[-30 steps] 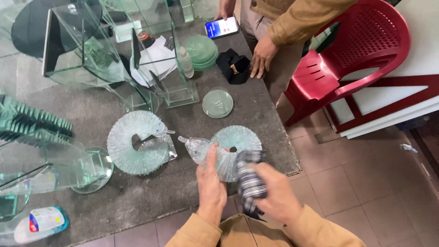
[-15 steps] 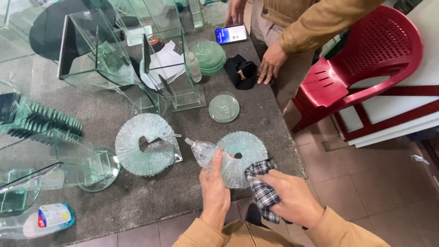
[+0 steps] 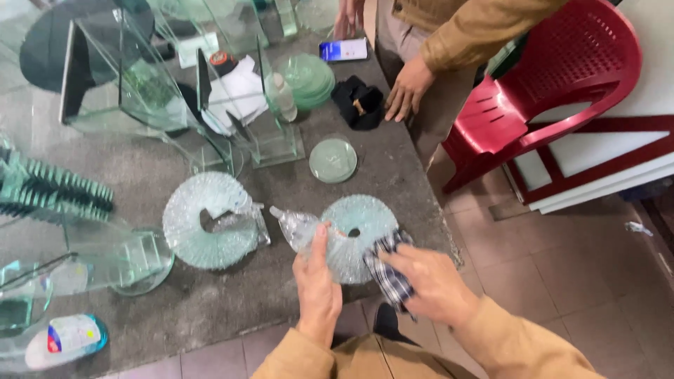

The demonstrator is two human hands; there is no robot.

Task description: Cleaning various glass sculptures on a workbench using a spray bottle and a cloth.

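A round, ribbed glass disc (image 3: 358, 223) with a small centre hole and a pointed glass piece at its left lies near the table's front edge. My left hand (image 3: 317, 286) grips its lower left part, thumb on top. My right hand (image 3: 430, 281) presses a checked cloth (image 3: 388, 270) against the disc's lower right rim. A second, similar ribbed glass disc (image 3: 198, 223) lies to the left on the table.
Grey table (image 3: 232, 309) holds clear glass stands (image 3: 246, 119), a small flat glass round (image 3: 333, 160), stacked green glass plates (image 3: 309, 78), a black pouch (image 3: 358, 102), a phone (image 3: 342, 50) and a spray bottle (image 3: 67, 340). Another person's hand (image 3: 404, 90) rests by the pouch; a red plastic chair (image 3: 562, 77) stands right.
My right hand with the cloth has moved from the disc's upper middle down to its lower right rim. The left hand has kept hold of the disc.
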